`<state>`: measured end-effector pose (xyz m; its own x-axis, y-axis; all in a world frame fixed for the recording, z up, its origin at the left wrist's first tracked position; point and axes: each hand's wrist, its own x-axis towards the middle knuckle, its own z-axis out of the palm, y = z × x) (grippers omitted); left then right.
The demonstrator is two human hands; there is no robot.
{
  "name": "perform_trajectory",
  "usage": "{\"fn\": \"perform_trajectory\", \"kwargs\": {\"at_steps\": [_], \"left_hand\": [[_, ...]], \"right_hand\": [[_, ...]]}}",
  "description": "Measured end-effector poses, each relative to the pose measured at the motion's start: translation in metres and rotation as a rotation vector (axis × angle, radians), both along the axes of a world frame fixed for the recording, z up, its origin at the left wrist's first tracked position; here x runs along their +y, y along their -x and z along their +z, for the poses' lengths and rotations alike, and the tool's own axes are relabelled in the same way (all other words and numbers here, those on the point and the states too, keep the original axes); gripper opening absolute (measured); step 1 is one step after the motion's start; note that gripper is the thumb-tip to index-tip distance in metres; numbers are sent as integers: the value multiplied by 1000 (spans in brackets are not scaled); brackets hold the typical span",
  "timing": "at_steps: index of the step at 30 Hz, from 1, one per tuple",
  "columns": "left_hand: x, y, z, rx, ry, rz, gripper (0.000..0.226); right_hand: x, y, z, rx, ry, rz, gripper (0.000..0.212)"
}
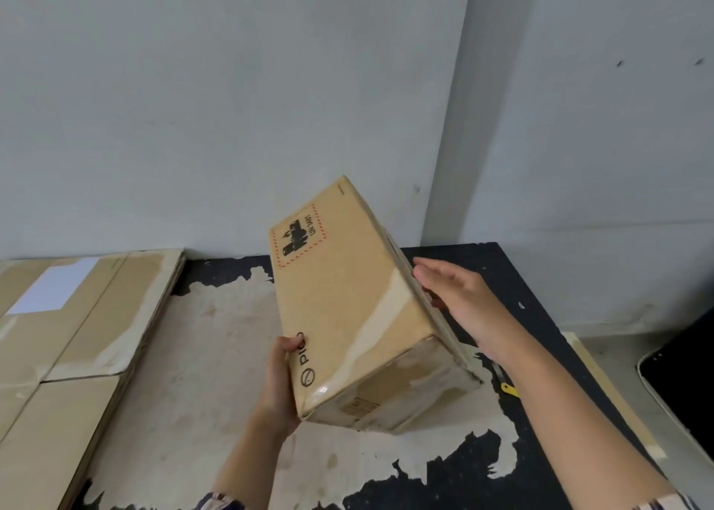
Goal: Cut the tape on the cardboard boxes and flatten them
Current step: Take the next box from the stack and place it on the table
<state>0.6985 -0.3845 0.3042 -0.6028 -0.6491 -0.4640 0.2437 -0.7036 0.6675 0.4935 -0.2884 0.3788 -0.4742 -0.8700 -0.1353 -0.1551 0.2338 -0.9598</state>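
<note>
So a sealed cardboard box (347, 301) is being held tilted in the middle of the frame, lifted clear of the worn black table (541, 278) underneath. The left hand (280, 382) is wrapped around the box's lower left edge, thumb hooked over the printed face right by the logo. The right hand (459, 297) is laid flat against the box's right side, fingers straight and together, nothing clamped. Clear tape (380, 316) can be seen running across the top face and down over the near end. A battery warning label (297, 239) with a red dashed border is printed near the upper end. Flattened boxes (77, 335) are stacked at the left of the frame. A yellow-handled cutter (506, 384) is partly hidden under the right forearm, lower right of the box.
</note>
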Motion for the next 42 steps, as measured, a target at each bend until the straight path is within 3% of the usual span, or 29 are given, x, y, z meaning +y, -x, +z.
{"fn": "perform_trajectory", "kwargs": {"at_steps": [3,6,10,12,14,15,17,19,21,23,26,31,35,39,42], "left_hand": [[-9,-24,-14,-157,102,79,39],[-13,-37,-31,-400,170,153,48],[-4,-36,-60,-722,215,95,42],[-2,-33,-53,-699,179,136,37],[-9,-34,-40,-626,117,212,53],[-13,-33,-31,-636,187,251,58],[-17,-27,-11,-790,538,259,67],[-17,-15,-1,-1130,981,17,80],[-13,2,-1,-1384,1306,-304,75],[-8,15,-6,-1383,1465,-513,72],[-7,22,-15,-1313,1587,-676,77],[-6,34,-17,-1326,1562,-622,107],[-2,36,-19,-1372,1531,-569,107],[1,37,-17,-1394,1486,-558,86],[1,38,-14,-1404,1457,-566,84]], "right_hand": [[-4,6,-28,136,-191,-34,68],[-8,8,-54,325,-444,-65,96],[-8,2,-70,305,-509,13,88],[-7,-4,-74,412,-540,37,83],[-6,-11,-76,496,-552,13,80],[-5,-13,-79,520,-536,-8,80],[0,-15,-80,537,-483,-20,78],[7,-10,-77,447,-409,-3,71],[16,7,-79,195,-317,-63,58],[31,30,-93,112,-313,-207,47],[59,66,-132,409,-578,-286,44],[78,79,-180,739,-898,-97,52],[83,69,-198,921,-873,-85,44],[91,65,-207,1046,-796,-20,38],[91,65,-204,1130,-802,57,44]]}}
